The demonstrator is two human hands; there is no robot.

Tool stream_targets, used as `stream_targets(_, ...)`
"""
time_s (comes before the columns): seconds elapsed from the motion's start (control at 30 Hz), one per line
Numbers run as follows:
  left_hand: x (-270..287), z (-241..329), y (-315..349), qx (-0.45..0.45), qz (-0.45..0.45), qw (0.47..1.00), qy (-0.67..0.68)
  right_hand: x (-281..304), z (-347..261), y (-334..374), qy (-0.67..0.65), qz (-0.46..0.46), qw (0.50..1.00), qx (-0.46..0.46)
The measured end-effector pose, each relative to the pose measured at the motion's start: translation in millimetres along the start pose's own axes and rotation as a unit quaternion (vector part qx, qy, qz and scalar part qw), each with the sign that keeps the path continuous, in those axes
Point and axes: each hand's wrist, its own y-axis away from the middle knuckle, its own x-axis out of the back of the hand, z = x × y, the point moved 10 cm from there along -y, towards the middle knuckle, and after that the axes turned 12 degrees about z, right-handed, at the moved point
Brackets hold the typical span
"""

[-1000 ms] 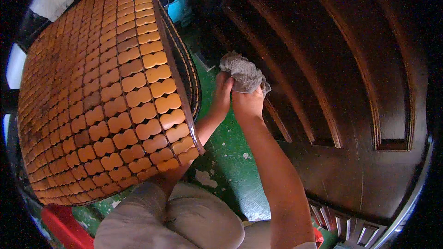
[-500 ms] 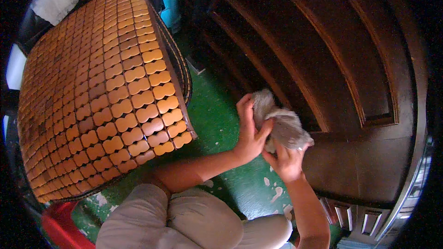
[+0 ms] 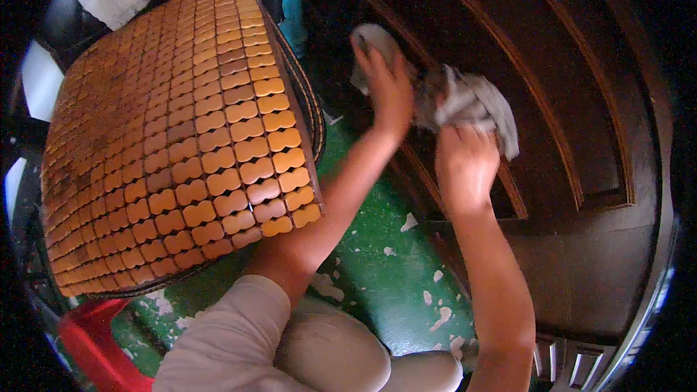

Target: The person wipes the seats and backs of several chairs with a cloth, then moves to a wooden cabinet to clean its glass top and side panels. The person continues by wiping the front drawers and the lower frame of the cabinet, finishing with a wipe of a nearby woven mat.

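A dark wooden door (image 3: 581, 101) fills the right of the frame; a beaded seat mat (image 3: 174, 138) fills the left, above green floor (image 3: 377, 276). At upper centre, both the left hand (image 3: 388, 87) and the right hand (image 3: 465, 163) grip a grey rag (image 3: 472, 101) against the door, fingers closed on it.

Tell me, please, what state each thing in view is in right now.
Grey cloth: crumpled, stretched between both hands against the door.
Left hand: gripping one end of the cloth.
Right hand: closed on the cloth.
Dark wooden door: panelled.
Green floor: paint chipped.
Beaded seat mat: lying flat on a chair.
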Motion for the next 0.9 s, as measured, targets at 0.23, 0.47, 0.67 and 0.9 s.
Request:
stream_targets(0.23, 15.1, 3.7, 25.3, -0.005, -0.030, 1.000, 0.001, -4.7, -9.6, -20.3, -0.106, 0.040, 0.994, 0.008)
stream_targets(0.47, 6.6, 50.0, 102.5, -0.068, -0.141, 0.986, 0.055, 30.8, 44.6, 95.3, 0.107, -0.055, 0.989, -0.084)
stream_targets(0.67, 10.6, -20.8, 6.6, -0.024, 0.001, 0.999, 0.028, -31.9, 3.9, 32.5, 0.016, -0.024, 0.996, -0.080)
stream_targets(0.9, 47.1, -138.0, -49.3, 0.024, 0.012, 0.999, 0.039, -83.9, -62.4, 27.9, -0.114, -0.018, 0.993, -0.006)
